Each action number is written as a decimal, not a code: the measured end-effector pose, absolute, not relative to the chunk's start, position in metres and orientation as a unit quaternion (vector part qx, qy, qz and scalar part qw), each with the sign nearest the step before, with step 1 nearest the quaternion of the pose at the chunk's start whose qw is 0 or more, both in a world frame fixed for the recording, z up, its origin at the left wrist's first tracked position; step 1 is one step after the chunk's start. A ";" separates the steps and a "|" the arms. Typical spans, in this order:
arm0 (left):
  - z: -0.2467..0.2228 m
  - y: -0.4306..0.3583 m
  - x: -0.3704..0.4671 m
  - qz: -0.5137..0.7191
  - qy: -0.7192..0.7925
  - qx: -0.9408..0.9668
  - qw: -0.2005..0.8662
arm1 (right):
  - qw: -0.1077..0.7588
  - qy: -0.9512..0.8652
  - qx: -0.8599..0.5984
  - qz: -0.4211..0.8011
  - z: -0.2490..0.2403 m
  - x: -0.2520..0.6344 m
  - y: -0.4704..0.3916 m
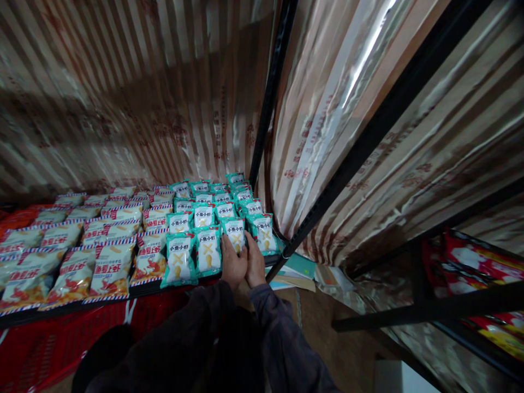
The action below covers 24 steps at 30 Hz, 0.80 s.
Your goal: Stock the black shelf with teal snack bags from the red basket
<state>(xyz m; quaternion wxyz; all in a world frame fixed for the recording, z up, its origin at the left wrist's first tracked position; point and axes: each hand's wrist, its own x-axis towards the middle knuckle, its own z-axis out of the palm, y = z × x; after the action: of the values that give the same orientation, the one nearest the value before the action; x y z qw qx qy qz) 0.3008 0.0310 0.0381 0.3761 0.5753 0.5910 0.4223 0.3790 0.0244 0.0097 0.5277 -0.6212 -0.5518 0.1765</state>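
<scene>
A teal-and-white snack bag point(234, 233) stands between my two hands in the front row on the shelf. My left hand point(234, 267) is closed on its lower left side, and my right hand point(255, 261) grips it from the lower right. The hands partly hide the bag's lower end. Just left of it stands a matching teal snack bag point(208, 250), with another teal bag point(179, 257) beyond. On the right, one more teal bag point(264, 233) leans close to my right hand. Several rows of the same bags fill the shelf behind.
White-and-orange snack bags point(111, 268) line the shelf to the left. Red crates point(102, 327) are below. A black shelf post point(311, 226) rises close on my right, with papers point(301, 267) behind it. Red packets point(478, 259) lie on another rack. Printed sheeting point(164, 98) covers the walls.
</scene>
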 end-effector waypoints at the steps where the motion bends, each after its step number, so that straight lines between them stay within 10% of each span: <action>1: 0.036 0.032 0.301 0.427 0.588 0.580 0.368 | 0.527 -0.556 -0.618 0.175 0.009 0.379 0.025; 24: 0.025 0.016 0.300 0.442 0.564 0.596 0.362 | 0.389 -0.663 -0.640 0.006 0.005 0.381 0.026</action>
<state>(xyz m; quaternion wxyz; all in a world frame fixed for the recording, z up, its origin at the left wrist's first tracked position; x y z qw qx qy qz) 0.3004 0.0157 0.0254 0.3616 0.5963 0.5643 0.4420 0.3809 0.0257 0.0047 0.3890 -0.6395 -0.6631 0.0055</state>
